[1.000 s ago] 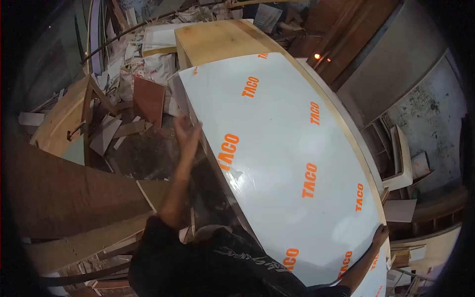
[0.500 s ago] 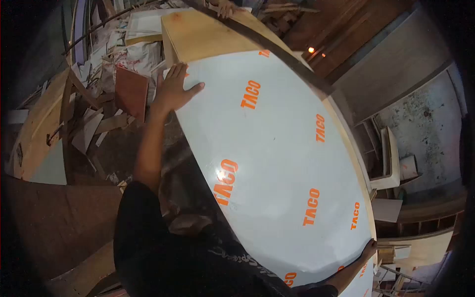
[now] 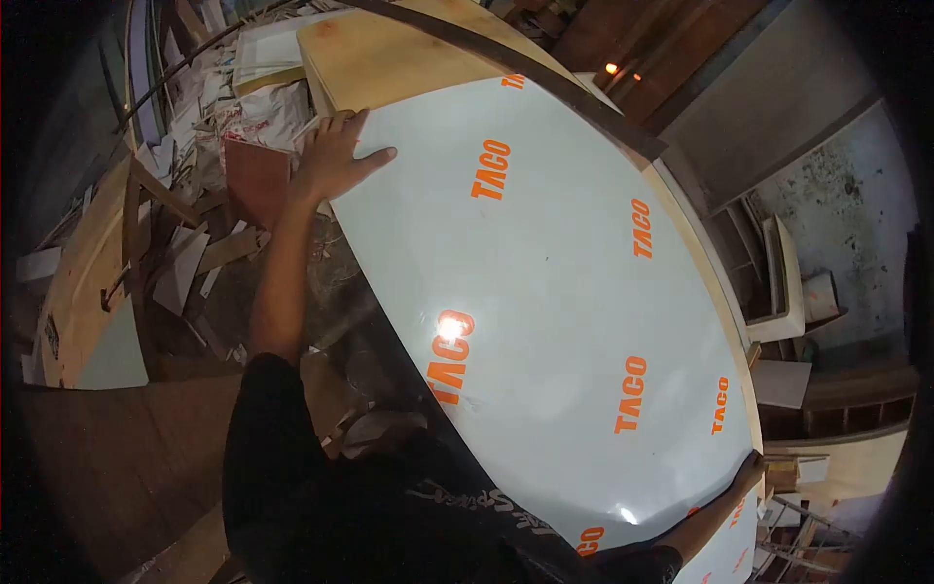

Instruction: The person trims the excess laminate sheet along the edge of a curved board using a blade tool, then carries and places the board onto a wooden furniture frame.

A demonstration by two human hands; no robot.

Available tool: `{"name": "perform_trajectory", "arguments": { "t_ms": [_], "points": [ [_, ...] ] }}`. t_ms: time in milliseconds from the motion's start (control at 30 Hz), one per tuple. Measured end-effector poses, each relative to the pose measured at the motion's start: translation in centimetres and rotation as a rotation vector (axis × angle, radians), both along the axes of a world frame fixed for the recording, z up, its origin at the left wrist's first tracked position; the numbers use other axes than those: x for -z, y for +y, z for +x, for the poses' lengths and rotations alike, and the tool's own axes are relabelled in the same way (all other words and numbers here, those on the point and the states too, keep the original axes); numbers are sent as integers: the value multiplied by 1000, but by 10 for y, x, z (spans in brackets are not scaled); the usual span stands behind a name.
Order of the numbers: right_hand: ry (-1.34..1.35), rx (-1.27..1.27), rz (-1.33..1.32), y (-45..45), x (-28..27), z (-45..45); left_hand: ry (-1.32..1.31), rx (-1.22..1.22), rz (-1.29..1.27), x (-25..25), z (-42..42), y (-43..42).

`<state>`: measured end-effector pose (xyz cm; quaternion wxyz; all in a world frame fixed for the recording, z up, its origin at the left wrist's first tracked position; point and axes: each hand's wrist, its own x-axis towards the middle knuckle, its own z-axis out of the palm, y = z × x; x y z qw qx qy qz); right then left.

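Observation:
A large white sheet (image 3: 555, 282) printed with orange TACO lettering lies over a pale wooden panel (image 3: 399, 58). My left hand (image 3: 336, 156) rests on the sheet's upper left corner, fingers spread and thumb out over its surface. At the lower right, my right hand (image 3: 749, 469) touches the edge of the sheet and panel; its fingers are mostly hidden. A long dark strip (image 3: 545, 73) crosses the wood beyond the sheet, reaching down to the right edge.
Wood scraps (image 3: 209, 253), a reddish-brown board (image 3: 258, 183) and a printed sack (image 3: 263, 115) lie on the floor at left. A brown board (image 3: 146, 467) is at lower left. Leaning panels (image 3: 749, 107) and a pale frame (image 3: 783, 282) stand at right.
My left hand has moved up from beside the sheet onto its corner. The dark strip came into view across the top, with another hand on it half a second ago. My right hand stays at the edge.

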<state>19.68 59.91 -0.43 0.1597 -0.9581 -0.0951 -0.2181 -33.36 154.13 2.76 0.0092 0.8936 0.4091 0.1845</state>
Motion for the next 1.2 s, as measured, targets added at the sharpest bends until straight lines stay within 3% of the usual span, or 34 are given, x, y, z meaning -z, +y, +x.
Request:
{"name": "perform_trajectory", "arguments": {
  "t_ms": [200,867,967,1200],
  "points": [
    [117,82,7,15,-12,-10,-96,38,4,-1,-2,7],
    [70,33,49,9,-5,-5,-246,28,147,-3,1,-1],
    [99,52,65,7,-5,-3,-456,7,12,8,-1,8],
    [52,23,25,15,-8,-12,-397,-137,-52,-3,2,8]
  ]
}}
